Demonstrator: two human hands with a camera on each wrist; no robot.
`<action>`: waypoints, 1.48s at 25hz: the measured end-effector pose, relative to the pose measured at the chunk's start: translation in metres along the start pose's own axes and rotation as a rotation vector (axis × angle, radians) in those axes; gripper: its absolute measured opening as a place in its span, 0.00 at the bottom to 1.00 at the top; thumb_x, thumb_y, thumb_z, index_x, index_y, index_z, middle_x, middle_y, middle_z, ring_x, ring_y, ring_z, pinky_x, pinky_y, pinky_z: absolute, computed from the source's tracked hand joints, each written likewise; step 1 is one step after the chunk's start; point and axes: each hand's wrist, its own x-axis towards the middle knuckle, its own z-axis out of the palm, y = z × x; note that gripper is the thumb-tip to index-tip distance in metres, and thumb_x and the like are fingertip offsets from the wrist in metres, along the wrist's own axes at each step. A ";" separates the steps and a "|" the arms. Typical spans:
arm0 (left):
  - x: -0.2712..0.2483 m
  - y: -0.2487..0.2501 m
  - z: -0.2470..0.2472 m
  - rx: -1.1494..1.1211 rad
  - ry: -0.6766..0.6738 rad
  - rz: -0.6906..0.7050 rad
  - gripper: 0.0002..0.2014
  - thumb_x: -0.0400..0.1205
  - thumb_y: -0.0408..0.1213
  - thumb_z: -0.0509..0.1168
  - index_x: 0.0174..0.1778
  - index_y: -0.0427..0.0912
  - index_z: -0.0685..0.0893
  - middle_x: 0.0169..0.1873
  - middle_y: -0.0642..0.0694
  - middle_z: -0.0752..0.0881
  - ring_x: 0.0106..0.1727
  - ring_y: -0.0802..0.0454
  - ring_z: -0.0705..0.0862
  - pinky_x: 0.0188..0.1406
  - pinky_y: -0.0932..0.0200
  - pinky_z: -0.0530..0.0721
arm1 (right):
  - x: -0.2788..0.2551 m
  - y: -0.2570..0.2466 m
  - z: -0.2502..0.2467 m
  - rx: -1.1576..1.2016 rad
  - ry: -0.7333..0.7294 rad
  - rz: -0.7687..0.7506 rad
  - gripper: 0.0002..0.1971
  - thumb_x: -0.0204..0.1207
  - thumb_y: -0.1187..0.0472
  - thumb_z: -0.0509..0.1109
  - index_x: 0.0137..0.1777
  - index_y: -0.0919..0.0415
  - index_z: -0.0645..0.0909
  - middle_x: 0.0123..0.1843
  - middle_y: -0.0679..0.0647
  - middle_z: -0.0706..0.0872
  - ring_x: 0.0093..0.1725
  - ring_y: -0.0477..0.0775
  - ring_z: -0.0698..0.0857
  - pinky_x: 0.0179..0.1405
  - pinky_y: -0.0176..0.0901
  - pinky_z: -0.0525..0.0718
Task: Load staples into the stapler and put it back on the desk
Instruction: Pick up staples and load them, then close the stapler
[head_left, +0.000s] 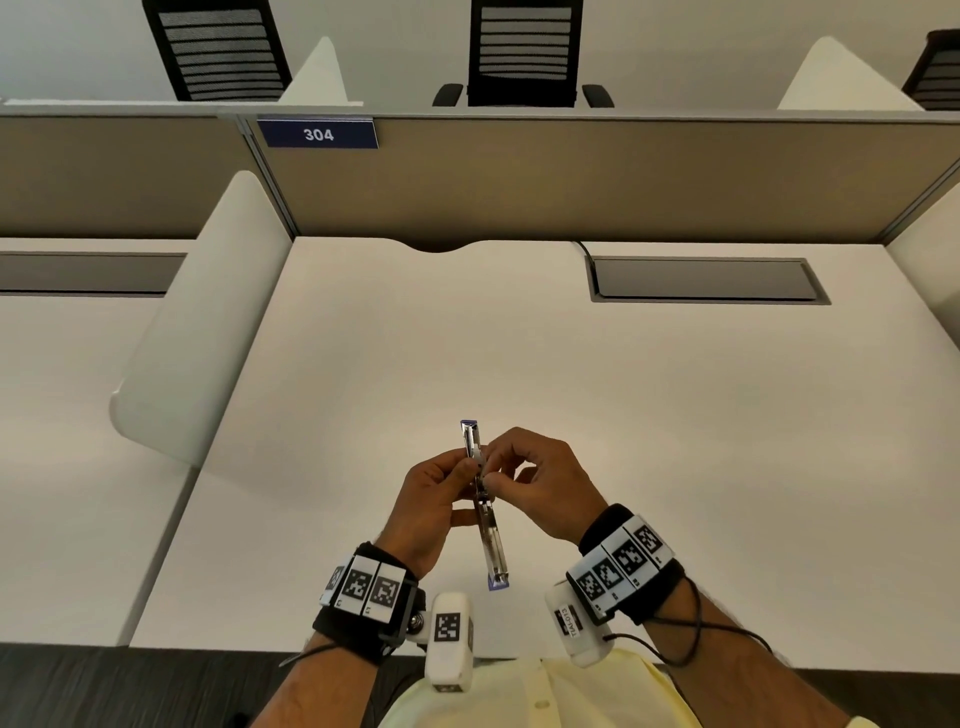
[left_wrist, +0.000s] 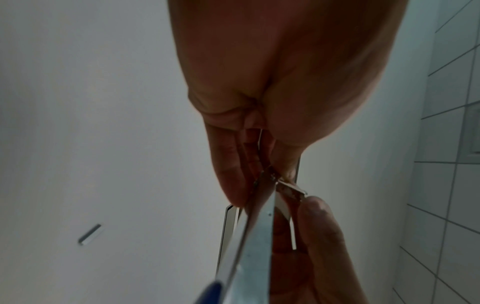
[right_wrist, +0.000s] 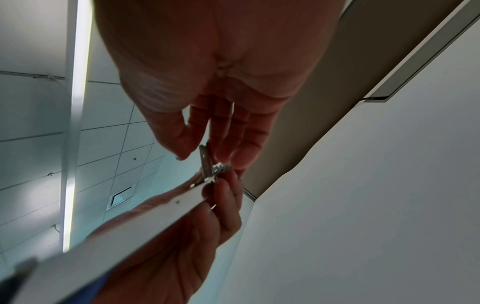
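We hold the opened stapler (head_left: 483, 499) above the desk (head_left: 675, 441), left hand (head_left: 431, 512) gripping it, right hand (head_left: 540, 486) pinching at its hinge; a slip could jam the staples.

Between the hands the stapler (head_left: 485, 512) shows shiny bare metal with blue plastic ends, over a smooth matt white desk (head_left: 649, 441), black cloth bands (head_left: 631, 569) on both wrists.

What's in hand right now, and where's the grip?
The opened stapler, held above the desk: the left hand grips its middle near the hinge, and the right hand pinches there too.
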 end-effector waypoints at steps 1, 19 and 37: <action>0.000 0.001 0.000 0.007 -0.007 0.002 0.13 0.88 0.37 0.62 0.60 0.36 0.89 0.40 0.43 0.91 0.42 0.48 0.89 0.38 0.49 0.89 | -0.001 -0.001 0.001 0.014 -0.002 0.011 0.06 0.69 0.66 0.75 0.43 0.56 0.82 0.42 0.50 0.88 0.38 0.54 0.86 0.32 0.46 0.85; 0.000 0.003 0.000 -0.019 0.003 0.010 0.12 0.87 0.36 0.62 0.57 0.33 0.89 0.38 0.43 0.88 0.38 0.47 0.88 0.35 0.52 0.89 | -0.006 0.002 0.005 -0.319 -0.050 -0.040 0.23 0.76 0.55 0.71 0.72 0.45 0.79 0.39 0.41 0.82 0.33 0.40 0.76 0.39 0.32 0.75; -0.002 0.002 0.000 -0.049 -0.009 -0.017 0.14 0.88 0.38 0.62 0.63 0.36 0.88 0.41 0.39 0.88 0.39 0.48 0.87 0.34 0.54 0.88 | -0.005 0.011 0.005 -0.268 0.020 -0.056 0.17 0.79 0.56 0.68 0.68 0.46 0.82 0.42 0.45 0.85 0.34 0.44 0.78 0.40 0.41 0.81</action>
